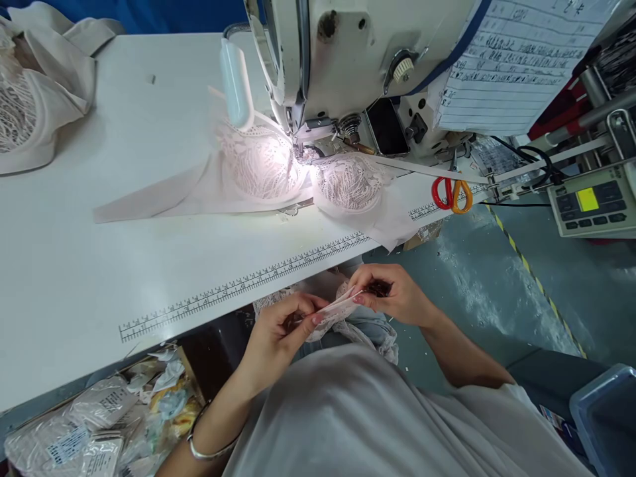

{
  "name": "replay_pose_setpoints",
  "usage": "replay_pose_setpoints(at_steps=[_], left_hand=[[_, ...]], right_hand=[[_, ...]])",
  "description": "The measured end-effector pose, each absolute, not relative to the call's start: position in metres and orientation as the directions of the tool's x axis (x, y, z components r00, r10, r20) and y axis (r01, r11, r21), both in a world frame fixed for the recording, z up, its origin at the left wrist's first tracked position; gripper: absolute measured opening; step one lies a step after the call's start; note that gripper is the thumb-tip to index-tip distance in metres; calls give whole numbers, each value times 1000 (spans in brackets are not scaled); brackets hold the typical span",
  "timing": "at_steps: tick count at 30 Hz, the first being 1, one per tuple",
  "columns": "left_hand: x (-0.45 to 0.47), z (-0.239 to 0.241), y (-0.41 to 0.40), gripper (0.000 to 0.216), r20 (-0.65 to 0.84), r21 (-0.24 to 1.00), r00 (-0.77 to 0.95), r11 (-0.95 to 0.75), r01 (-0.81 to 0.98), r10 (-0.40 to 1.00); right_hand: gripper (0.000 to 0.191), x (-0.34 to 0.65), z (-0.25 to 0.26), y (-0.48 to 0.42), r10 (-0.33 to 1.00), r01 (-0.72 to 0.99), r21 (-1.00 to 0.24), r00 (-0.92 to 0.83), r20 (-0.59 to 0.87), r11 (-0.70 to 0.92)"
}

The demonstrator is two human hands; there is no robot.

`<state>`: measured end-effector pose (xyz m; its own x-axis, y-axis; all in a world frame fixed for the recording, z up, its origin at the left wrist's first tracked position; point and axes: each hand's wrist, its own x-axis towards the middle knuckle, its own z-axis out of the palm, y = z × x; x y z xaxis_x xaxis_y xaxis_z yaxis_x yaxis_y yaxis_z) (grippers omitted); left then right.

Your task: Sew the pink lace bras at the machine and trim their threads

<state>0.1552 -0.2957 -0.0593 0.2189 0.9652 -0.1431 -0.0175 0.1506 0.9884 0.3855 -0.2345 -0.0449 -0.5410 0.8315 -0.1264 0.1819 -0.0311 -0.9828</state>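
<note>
Below the table's front edge, my left hand (pixel 281 328) and my right hand (pixel 390 291) pinch the two ends of a small pale pink strip (pixel 336 306), held over lace fabric in my lap. Both hands are closed on it. On the white table (pixel 74 265) a pale pink lace bra (pixel 298 175) lies under the needle of the sewing machine (pixel 348 59), lit by the machine's lamp. Neither hand touches the bra.
Red and orange scissors (pixel 451 194) lie at the table's right end. A paper sheet (pixel 517 59) hangs on the machine. A control panel (pixel 591 202) is at right. More lace garments (pixel 30 99) pile at far left. Plastic packets (pixel 84 424) lie below the table.
</note>
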Motion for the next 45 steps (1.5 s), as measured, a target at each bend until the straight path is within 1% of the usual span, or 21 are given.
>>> replay_pose_setpoints(at_steps=[4, 8, 14, 18, 23, 27, 33, 36, 37, 38, 39, 42, 45], left_hand=[[155, -61, -297, 27, -147, 987, 248, 158, -24, 957], [154, -62, -297, 27, -157, 984, 259, 172, -36, 953], [153, -61, -295, 28, -175, 983, 220, 182, -15, 960], [153, -61, -294, 30, -174, 982, 219, 186, -36, 960], [154, -62, -295, 27, -151, 985, 249, 167, -42, 957], [155, -63, -296, 23, -129, 990, 241, 140, -28, 962], [161, -55, -290, 15, -104, 994, 162, 95, 62, 981], [169, -52, -285, 27, -99, 990, 207, 75, 119, 973], [173, -52, -285, 26, -93, 988, 224, 62, 144, 970], [176, -52, -284, 20, -92, 984, 226, 55, 167, 970], [179, -53, -284, 13, -97, 982, 212, 59, 180, 972], [186, -56, -284, 19, -175, 977, 139, 154, 151, 975], [187, -56, -283, 17, -267, 964, 128, 264, 44, 955]], right_hand=[[35, 384, -45, -234, 837, 101, -981, -511, -196, -168], [40, 382, -45, -231, 823, 49, -969, -518, -233, -243], [35, 385, -47, -229, 782, 32, -947, -556, -282, -320], [33, 386, -46, -229, 805, 31, -955, -530, -267, -297], [36, 383, -45, -230, 842, 46, -963, -476, -254, -265], [37, 382, -45, -230, 856, 71, -971, -461, -234, -227], [35, 379, -39, -233, 863, 116, -972, -447, -235, -204], [34, 373, -35, -237, 855, 153, -970, -460, -240, -190], [32, 371, -33, -237, 852, 166, -971, -470, -233, -174], [30, 370, -33, -238, 849, 180, -971, -479, -224, -155], [29, 369, -32, -238, 848, 192, -973, -486, -211, -132], [27, 370, -34, -237, 851, 213, -973, -492, -183, -86], [39, 375, -40, -236, 853, 178, -978, -489, -181, -106]])
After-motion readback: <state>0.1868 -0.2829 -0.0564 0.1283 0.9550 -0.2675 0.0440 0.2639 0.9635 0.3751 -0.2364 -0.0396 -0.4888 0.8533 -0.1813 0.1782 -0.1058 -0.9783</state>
